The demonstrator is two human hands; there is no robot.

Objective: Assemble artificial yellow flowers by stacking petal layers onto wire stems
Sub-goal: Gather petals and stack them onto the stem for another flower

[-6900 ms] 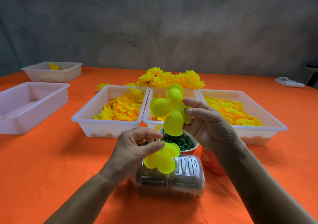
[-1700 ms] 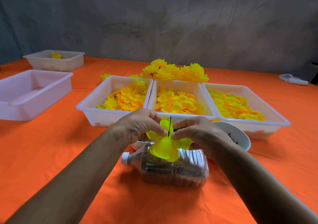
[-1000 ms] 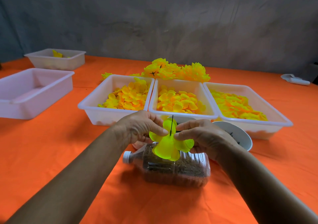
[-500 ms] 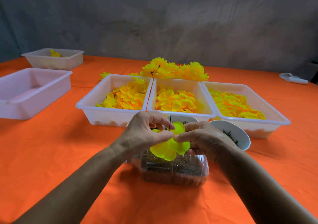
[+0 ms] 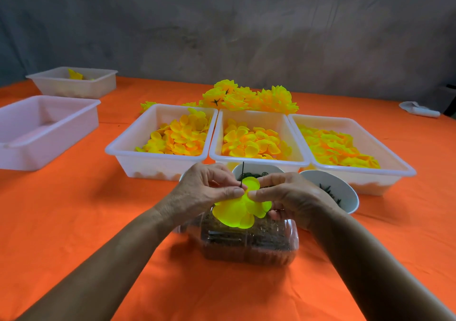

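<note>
**Both hands pinch a yellow petal layer on a wire stem**

Nearest, at 6 o'clock, a clear plastic bottle (image 5: 249, 243) filled with dark material lies on its side on the orange tablecloth (image 5: 74, 222). Just above it the left hand (image 5: 204, 190) and right hand (image 5: 288, 194) meet, thumbs and fingertips pinched narrowly on the centre of a yellow-green petal layer (image 5: 237, 209). A thin dark wire stem (image 5: 242, 172) rises upright through that centre, its tip standing above the fingers.

Just behind the hands sit two white bowls: one (image 5: 256, 169) at 12 o'clock holding small dark green rings, another (image 5: 330, 190) at 2 o'clock holding dark pieces.

Farther on, three white trays of loose yellow petals stand side by side: left tray (image 5: 128, 152), middle tray (image 5: 217, 148), right tray (image 5: 394, 162). At 10 o'clock is a large white tub (image 5: 49, 143), with a smaller tub (image 5: 74, 86) beyond it.

Farthest, at 12 o'clock, finished yellow flowers (image 5: 249, 97) are heaped behind the trays.
</note>
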